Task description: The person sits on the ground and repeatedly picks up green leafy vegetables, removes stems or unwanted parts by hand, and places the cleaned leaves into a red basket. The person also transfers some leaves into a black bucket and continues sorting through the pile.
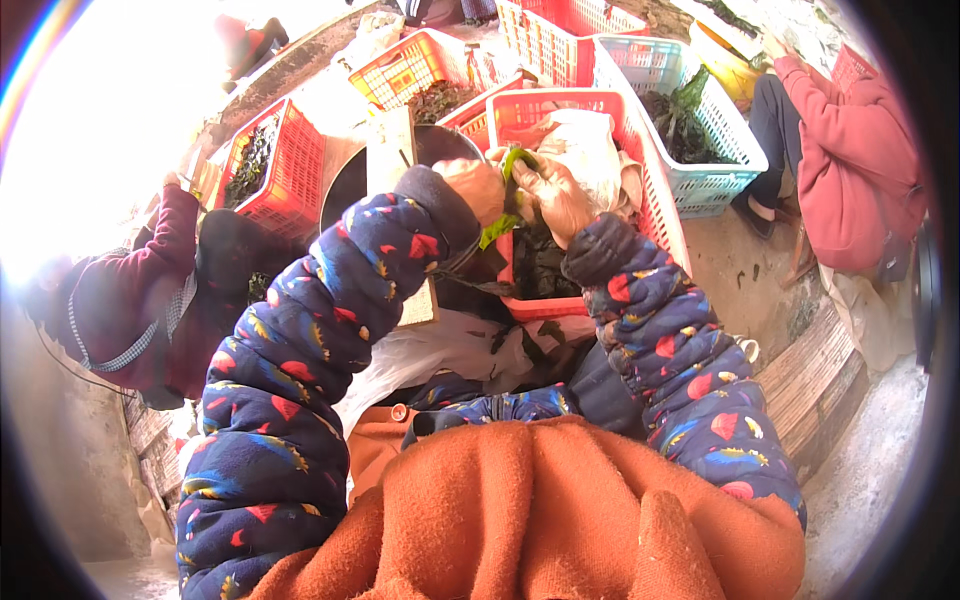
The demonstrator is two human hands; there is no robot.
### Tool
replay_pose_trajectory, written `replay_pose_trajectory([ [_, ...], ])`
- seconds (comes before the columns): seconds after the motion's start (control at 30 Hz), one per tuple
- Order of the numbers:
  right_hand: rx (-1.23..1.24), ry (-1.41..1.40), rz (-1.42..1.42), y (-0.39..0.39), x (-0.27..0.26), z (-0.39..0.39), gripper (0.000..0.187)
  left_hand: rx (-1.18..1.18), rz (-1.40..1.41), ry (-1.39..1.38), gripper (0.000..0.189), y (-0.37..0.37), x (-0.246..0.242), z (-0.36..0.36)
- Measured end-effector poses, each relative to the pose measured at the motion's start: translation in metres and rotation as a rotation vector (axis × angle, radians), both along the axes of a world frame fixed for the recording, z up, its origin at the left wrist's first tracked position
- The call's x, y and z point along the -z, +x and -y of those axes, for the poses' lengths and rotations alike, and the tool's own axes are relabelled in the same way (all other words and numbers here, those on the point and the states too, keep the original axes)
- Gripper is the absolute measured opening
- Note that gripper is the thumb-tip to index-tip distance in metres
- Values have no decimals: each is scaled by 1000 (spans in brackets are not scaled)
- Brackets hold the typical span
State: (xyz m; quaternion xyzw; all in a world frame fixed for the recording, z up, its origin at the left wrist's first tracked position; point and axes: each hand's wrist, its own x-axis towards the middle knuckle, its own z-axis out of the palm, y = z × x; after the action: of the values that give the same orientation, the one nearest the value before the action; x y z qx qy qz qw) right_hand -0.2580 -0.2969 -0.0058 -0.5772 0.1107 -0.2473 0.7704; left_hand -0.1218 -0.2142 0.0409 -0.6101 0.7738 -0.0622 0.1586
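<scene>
My left hand (474,189) and my right hand (556,193) meet over the rim of a red plastic crate (555,306). Between them is a strip of glossy green seaweed or leaf (514,161). My right thumb and fingers pinch its upper part, while my left fingers curl against its other side; their tips are partly hidden. The strip's lower end hangs below my hands. Inside the crate lie dark, wet seaweed-like leaves (541,262) and a crumpled whitish sack (581,154). Left of the crate, a wooden board (390,154) lies across a dark round tub (345,184).
A light-blue crate (709,184) of dark leaves stands at right, near a seated person in pink (855,165). Another person in maroon (142,300) sits at left beside a red crate (289,176). More crates (405,71) stand behind. White plastic sheeting (442,349) covers my lap.
</scene>
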Motion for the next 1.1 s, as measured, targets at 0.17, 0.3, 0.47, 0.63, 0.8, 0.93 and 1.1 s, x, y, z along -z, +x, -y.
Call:
replay_pose_trajectory([
  [0.17,-240,514,99,12,16,-8,19,-209,-128,-233,15,-20,-15,-27],
  [0.3,-236,531,13,15,23,-5,21,-409,-343,-382,19,-25,-10,-40],
  [0.47,-336,492,117,22,27,-9,24,-333,-714,-753,39,-25,12,-60],
  [0.63,-436,555,119,23,34,-13,27,-172,-843,-911,50,-23,20,-58],
  [0.8,-653,489,119,22,36,-10,30,-123,-875,-629,45,-9,18,-61],
  [0.93,-550,433,3,22,33,-12,38,-311,-989,-677,27,-8,38,-59],
  [1.1,-311,-6,-116,18,23,-9,40,-525,-1327,-613,8,-2,55,-53],
])
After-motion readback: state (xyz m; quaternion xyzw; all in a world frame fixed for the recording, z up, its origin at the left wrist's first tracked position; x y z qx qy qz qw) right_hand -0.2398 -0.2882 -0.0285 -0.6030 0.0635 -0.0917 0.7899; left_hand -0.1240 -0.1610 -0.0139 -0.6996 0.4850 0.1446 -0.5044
